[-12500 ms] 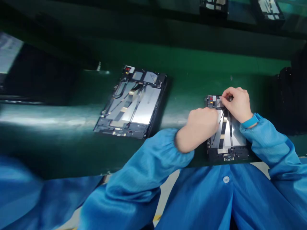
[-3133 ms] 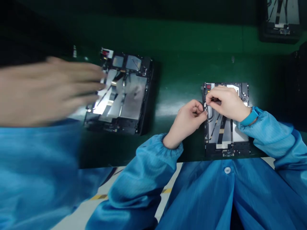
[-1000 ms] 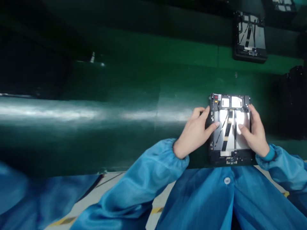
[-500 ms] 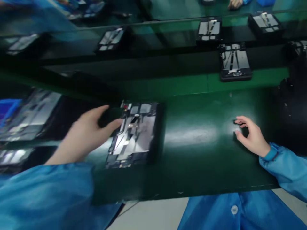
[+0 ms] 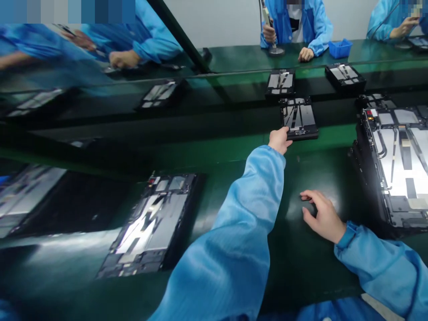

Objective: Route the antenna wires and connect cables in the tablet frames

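Observation:
My left hand (image 5: pixel 280 140) reaches forward across the bench. Its thumb and finger are closed about the near left corner of an opened tablet (image 5: pixel 299 117), which lies on the green strip with grey batteries and dark ribbon cables exposed. The far fingers are hidden. My right hand (image 5: pixel 323 216) hovers over or rests on the dark green bench, thumb and fingers curved apart, with nothing visible held. Left of my left arm lies another opened tablet (image 5: pixel 150 223), blurred. To the right of my right hand stands a stack of opened tablets (image 5: pixel 401 165).
Further opened tablets (image 5: pixel 281 82) stand behind a see-through partition. Beyond, a person in blue (image 5: pixel 314 26) holds a tool beside a blue bin (image 5: pixel 340 48). Other people's hands (image 5: pixel 125 59) work at upper left. A dark post (image 5: pixel 182 38) slants at the back.
My left hand has moved from beside the left tablet, forward and right, to the tablet on the green strip. The view has swung up and right. My right hand keeps its curved pose.

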A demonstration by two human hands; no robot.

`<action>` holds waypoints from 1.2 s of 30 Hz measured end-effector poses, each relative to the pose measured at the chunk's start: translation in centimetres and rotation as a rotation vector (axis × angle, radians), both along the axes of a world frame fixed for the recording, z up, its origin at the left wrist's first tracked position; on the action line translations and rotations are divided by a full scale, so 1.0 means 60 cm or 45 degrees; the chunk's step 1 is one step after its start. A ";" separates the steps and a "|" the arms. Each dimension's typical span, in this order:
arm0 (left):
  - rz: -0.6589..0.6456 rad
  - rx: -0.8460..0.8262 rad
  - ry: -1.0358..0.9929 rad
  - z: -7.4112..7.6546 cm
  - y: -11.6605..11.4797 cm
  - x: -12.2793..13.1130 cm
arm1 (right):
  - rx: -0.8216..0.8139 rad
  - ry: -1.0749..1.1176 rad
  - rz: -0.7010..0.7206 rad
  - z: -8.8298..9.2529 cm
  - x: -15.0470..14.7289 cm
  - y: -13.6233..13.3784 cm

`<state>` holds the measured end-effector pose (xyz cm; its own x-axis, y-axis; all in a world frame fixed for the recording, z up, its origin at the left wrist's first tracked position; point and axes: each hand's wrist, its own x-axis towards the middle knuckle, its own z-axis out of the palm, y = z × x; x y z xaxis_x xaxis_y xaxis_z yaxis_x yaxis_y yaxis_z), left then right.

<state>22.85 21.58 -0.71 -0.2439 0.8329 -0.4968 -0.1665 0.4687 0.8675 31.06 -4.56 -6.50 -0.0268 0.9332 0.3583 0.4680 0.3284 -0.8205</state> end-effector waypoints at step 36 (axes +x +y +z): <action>-1.141 0.327 1.539 0.056 -0.413 -0.215 | -0.184 -0.825 -0.138 0.069 -0.015 0.155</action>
